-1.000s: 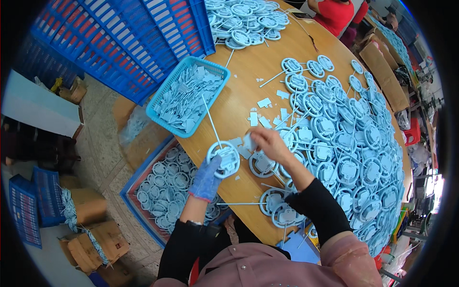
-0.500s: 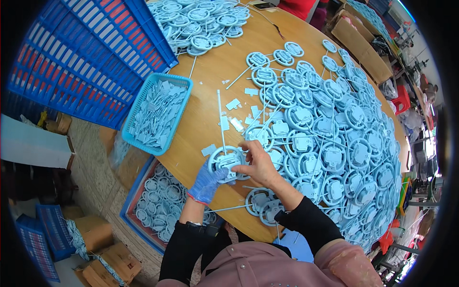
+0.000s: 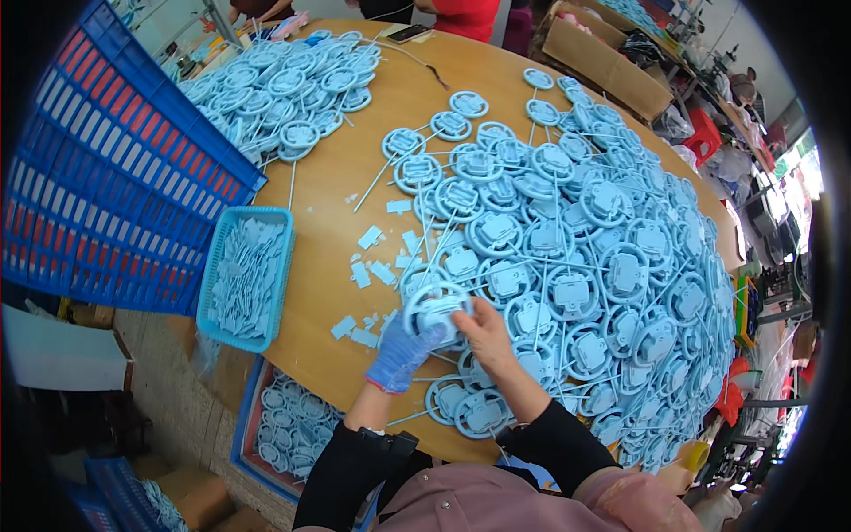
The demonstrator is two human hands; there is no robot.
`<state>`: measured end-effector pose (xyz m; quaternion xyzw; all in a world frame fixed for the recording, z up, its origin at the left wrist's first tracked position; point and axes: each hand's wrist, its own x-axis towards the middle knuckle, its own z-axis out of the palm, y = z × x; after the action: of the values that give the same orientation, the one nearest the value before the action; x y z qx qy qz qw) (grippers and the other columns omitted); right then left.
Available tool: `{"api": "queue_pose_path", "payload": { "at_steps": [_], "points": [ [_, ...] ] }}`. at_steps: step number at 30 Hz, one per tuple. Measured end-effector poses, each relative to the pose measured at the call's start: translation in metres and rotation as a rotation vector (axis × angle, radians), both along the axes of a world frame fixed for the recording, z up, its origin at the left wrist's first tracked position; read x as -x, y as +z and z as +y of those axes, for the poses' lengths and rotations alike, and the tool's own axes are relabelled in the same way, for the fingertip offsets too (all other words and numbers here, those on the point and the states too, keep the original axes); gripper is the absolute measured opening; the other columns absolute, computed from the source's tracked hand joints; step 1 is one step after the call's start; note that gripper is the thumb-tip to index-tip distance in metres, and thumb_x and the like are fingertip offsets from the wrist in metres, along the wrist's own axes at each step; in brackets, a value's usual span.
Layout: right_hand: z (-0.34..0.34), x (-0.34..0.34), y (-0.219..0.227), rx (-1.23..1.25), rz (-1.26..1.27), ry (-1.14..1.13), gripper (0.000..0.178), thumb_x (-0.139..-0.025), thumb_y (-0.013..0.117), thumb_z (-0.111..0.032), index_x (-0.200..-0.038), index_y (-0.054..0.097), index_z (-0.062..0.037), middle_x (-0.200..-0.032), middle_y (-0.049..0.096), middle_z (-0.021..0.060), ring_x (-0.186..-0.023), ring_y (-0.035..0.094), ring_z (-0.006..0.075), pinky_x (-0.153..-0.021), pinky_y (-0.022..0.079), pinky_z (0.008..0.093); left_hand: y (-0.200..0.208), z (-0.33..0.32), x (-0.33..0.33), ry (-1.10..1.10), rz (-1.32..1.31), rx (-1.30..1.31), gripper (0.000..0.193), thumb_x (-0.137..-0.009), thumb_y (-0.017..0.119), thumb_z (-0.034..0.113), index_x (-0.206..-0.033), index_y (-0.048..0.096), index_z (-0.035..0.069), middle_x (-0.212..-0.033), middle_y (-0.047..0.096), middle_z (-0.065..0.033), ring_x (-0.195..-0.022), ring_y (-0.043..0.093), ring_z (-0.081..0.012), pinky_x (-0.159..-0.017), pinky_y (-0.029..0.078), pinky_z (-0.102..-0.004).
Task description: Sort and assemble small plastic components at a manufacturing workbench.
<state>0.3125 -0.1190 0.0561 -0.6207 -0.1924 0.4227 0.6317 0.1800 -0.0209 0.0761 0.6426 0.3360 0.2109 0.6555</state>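
My left hand [image 3: 399,356], in a blue glove, grips a light-blue plastic ring-shaped part [image 3: 438,301] with a flat centre piece. My bare right hand [image 3: 493,341] has its thumb and fingers closed on the right side of the same part. The held part is slightly above the wooden table [image 3: 324,244]. Small flat light-blue plates [image 3: 362,275] lie loose beyond my left hand. To the right spreads a large heap of similar ring parts with thin rods [image 3: 567,293], many with a rectangular plate in the centre.
A turquoise basket [image 3: 288,266] full of flat plates stands at the table's left edge beside a tilted blue slatted crate [image 3: 115,177]. Another pile of ring parts [image 3: 284,84] lies far left. Below the table is a bin of ring parts [image 3: 292,426]. People stand at the far side.
The view has turned, so the table and heaps sit further left. My right thumb and fingers have come together on the ring's right side; the left hand keeps its hold.
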Motion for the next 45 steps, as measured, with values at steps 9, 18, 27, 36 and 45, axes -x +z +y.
{"api": "queue_pose_path", "payload": {
  "at_steps": [9, 18, 27, 36, 45],
  "points": [
    [-0.022, -0.096, 0.089, -0.392, 0.057, -0.093, 0.058, -0.078, 0.067, 0.000, -0.131, 0.044, -0.0055, -0.109, 0.062, 0.0145, -0.101, 0.061, 0.0250, -0.084, 0.051, 0.0351, -0.011, 0.031, -0.037, 0.132, -0.117, 0.462, 0.070, -0.084, 0.069, 0.011, -0.141, 0.030, -0.004, -0.115, 0.054, -0.0129, -0.097, 0.057, -0.0159, -0.083, 0.050, -0.0272],
    [0.193, -0.217, 0.010, 0.524, -1.437, 0.167, 0.063, -0.071, 0.075, -0.037, -0.123, 0.056, -0.0083, -0.124, 0.054, 0.0170, -0.119, 0.048, 0.0344, -0.098, 0.040, 0.0405, -0.038, 0.052, 0.018, 0.296, -0.036, 0.351, 0.056, -0.088, 0.064, 0.014, -0.136, 0.039, -0.002, -0.105, 0.059, -0.0100, -0.084, 0.061, -0.0157, -0.071, 0.052, -0.0284],
    [0.148, -0.060, 0.053, -0.433, -1.326, 0.694, 0.051, -0.067, 0.072, -0.017, -0.116, 0.058, -0.0103, -0.108, 0.064, 0.0107, -0.103, 0.059, 0.0311, -0.089, 0.045, 0.0473, -0.012, 0.090, 0.070, 0.174, -0.330, 0.843, 0.052, -0.094, 0.053, 0.034, -0.133, 0.043, 0.001, -0.111, 0.060, -0.0138, -0.096, 0.063, -0.0217, -0.080, 0.054, -0.0339],
    [0.120, 0.050, -0.015, -0.033, -1.302, 0.859, 0.039, -0.067, 0.077, -0.022, -0.099, 0.059, -0.0068, -0.092, 0.058, 0.0091, -0.092, 0.056, 0.0287, -0.079, 0.047, 0.0425, -0.033, 0.061, 0.165, 0.422, -0.308, 0.558, 0.045, -0.085, 0.063, 0.015, -0.124, 0.047, -0.001, -0.108, 0.060, -0.0136, -0.102, 0.061, -0.0222, -0.081, 0.056, -0.0361],
    [0.112, 0.107, -0.047, 0.042, -1.416, 0.814, 0.015, -0.072, 0.068, -0.013, -0.087, 0.067, -0.0081, -0.084, 0.060, 0.0084, -0.079, 0.060, 0.0281, -0.067, 0.050, 0.0411, -0.046, 0.025, 0.213, 0.630, -0.260, 0.458, 0.050, -0.080, 0.063, 0.000, -0.126, 0.043, 0.000, -0.113, 0.056, -0.0138, -0.099, 0.061, -0.0228, -0.079, 0.058, -0.0358]
  ]
}}
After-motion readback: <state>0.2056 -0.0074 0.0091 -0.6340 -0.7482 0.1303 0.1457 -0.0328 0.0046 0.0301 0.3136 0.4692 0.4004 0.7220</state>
